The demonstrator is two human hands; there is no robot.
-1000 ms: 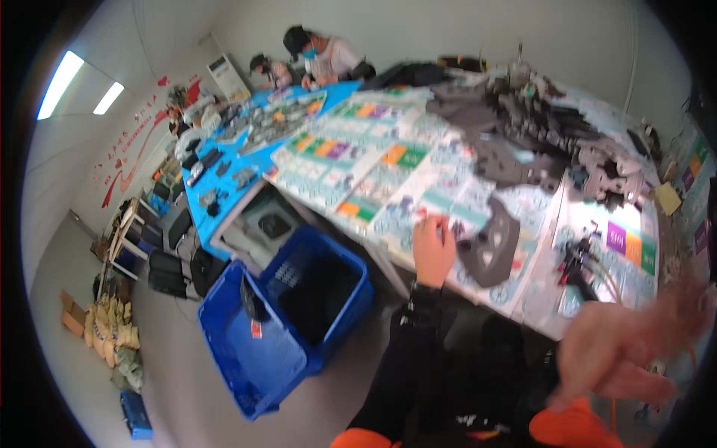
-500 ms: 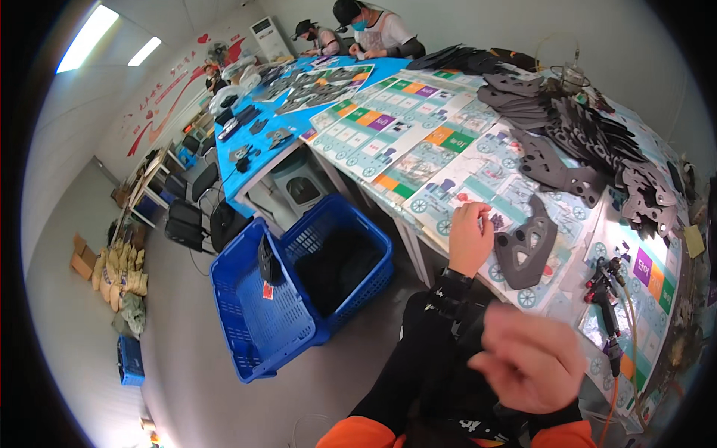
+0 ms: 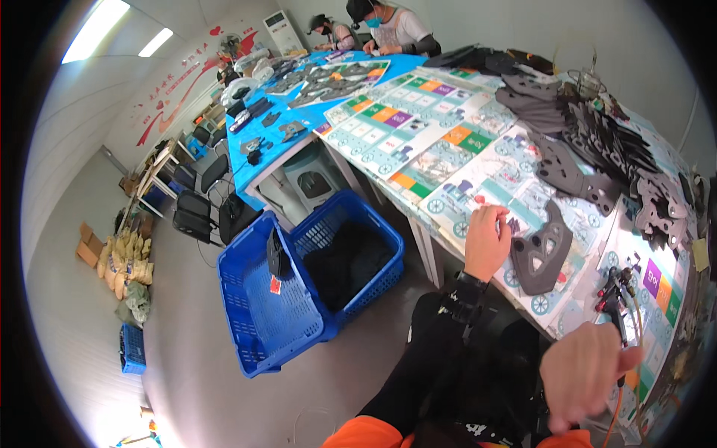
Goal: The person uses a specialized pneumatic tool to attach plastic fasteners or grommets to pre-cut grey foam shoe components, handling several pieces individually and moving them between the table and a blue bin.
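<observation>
My left hand (image 3: 487, 243) rests on the printed table cover near the front edge, fingers loosely bent and apart, holding nothing that I can see. Just right of it lies a dark grey foam-like piece (image 3: 544, 252), curved, with several cut-out holes. My right hand (image 3: 586, 373) is blurred at the table's front right, beside a black and red hand tool (image 3: 615, 295) that resembles a spray gun with a hose. The hand hides the tool's lower end; whether it touches the tool cannot be seen.
Dark grey cut pieces (image 3: 597, 142) lie heaped along the table's right side. Two blue plastic baskets (image 3: 272, 325) stand on the floor to the left, the farther one holding black material. Two people (image 3: 392, 33) sit at the far blue table (image 3: 317, 112).
My right hand has moved right, from near my left wrist toward the hand tool. My left hand stays beside the grey piece. The whole view has shifted slightly.
</observation>
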